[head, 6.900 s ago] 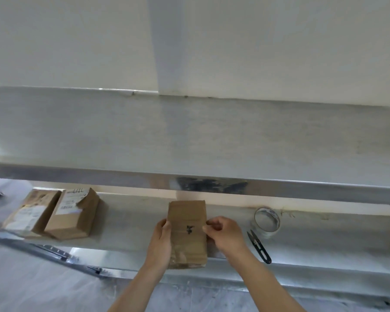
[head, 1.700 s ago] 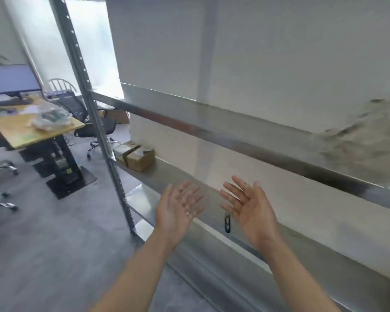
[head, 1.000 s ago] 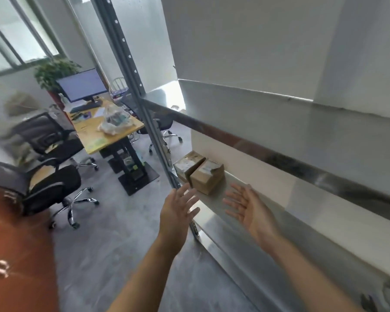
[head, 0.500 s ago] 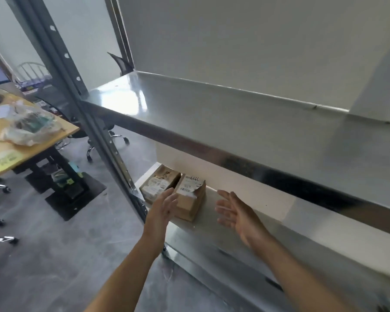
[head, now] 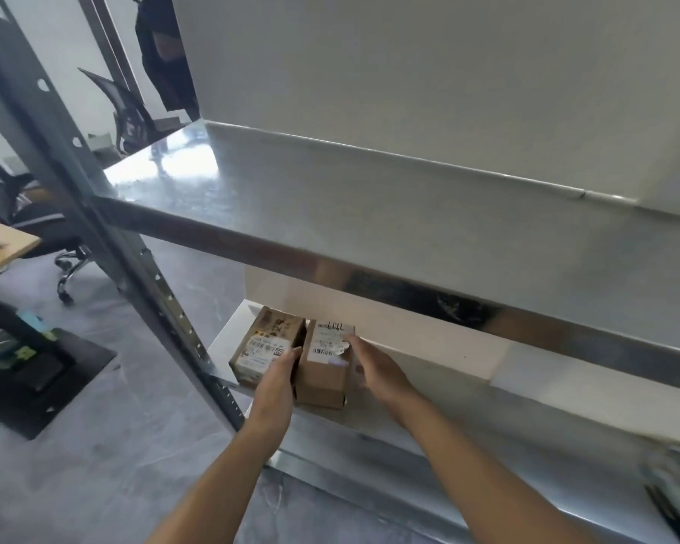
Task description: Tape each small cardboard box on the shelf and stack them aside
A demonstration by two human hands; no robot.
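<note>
We look down at a metal shelving unit from a head-worn camera. On the lower shelf (head: 428,398), toward seven o'clock of the frame's centre, two small cardboard boxes lie side by side, touching. The right-hand box (head: 324,367) carries a white barcode label on its top; the left-hand box (head: 266,345) at its nine o'clock also bears a printed label. Our left hand (head: 277,380) reaches in between the two boxes, its fingers (head: 291,357) straight against the right-hand box's left face. Our right hand (head: 377,371) lies along that box's three o'clock side, fingers extended, fingertips touching the label's edge. An upper shelf (head: 370,214) spans the frame above. At far nine o'clock stand a table corner (head: 5,247) and an office chair (head: 44,217).
</note>
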